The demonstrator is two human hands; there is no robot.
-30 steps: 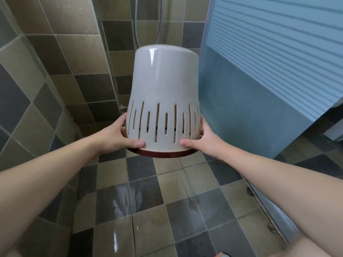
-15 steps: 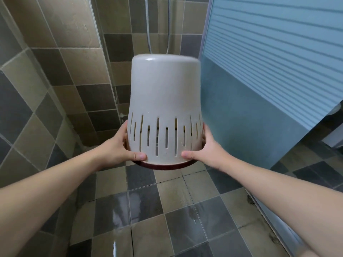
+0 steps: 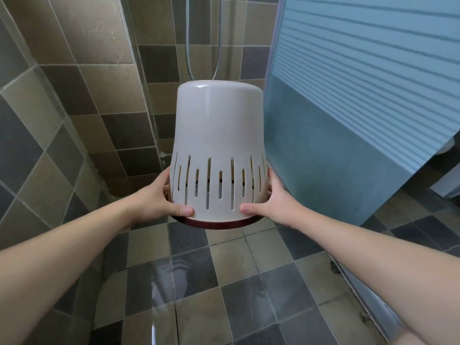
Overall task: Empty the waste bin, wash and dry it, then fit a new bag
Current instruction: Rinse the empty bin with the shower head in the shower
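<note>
A white plastic waste bin (image 3: pixel 219 135) hangs upside down in mid-air over the wet tiled floor (image 3: pixel 236 282), its closed base on top. Vertical slots ring its lower part and a dark red rim runs round the downward opening. My left hand (image 3: pixel 159 197) grips the rim on the left side, thumb pressed on the front wall. On the opposite side my right hand (image 3: pixel 273 200) holds the rim the same way. Small water drops sit on the bin's wall. No bag is visible on it.
Tiled walls (image 3: pixel 74 108) close in at the left and back. A shower hose (image 3: pixel 189 41) hangs behind the bin. A frosted blue shower door (image 3: pixel 348 108) stands close on the right, with its floor track (image 3: pixel 361 295) below.
The upturned bin sits lower in the view than one second ago, and more of the hose shows above it. Both hands keep the same grip on the rim.
</note>
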